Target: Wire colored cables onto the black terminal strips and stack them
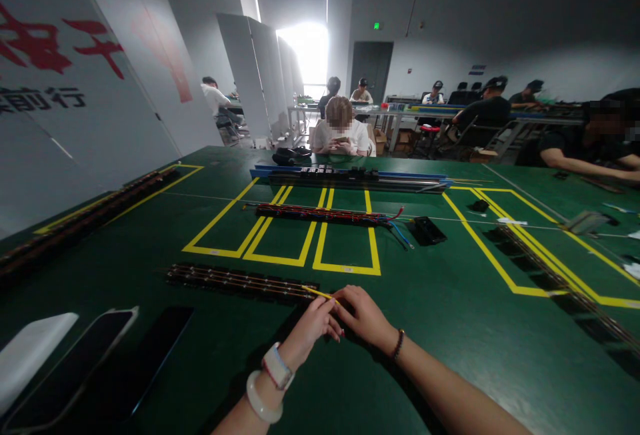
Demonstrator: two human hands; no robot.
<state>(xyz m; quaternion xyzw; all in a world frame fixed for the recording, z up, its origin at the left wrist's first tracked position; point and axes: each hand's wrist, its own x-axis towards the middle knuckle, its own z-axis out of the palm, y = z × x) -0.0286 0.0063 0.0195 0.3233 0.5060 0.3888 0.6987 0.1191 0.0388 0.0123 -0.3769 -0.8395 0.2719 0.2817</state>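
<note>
Both hands meet at the right end of a long dark strip [240, 283] with thin copper-coloured rods along it, lying on the green table. A thin yellow tube or wire [315, 291] slants from that end up to my fingertips. My left hand [313, 325], with a watch and a pale bangle on its wrist, pinches the yellow piece near its right end. My right hand [363, 315], with a dark bead bracelet, has its fingertips closed at the same end. The fingertips partly hide what they grip.
Beyond lies a bundle of red and blue wires [320, 215] inside yellow tape outlines, beside a small black tray [428, 230]. Blue and black rails [350, 178] lie at the back. Phones [150, 361] lie front left. A person [340, 131] sits opposite; others work behind and at right.
</note>
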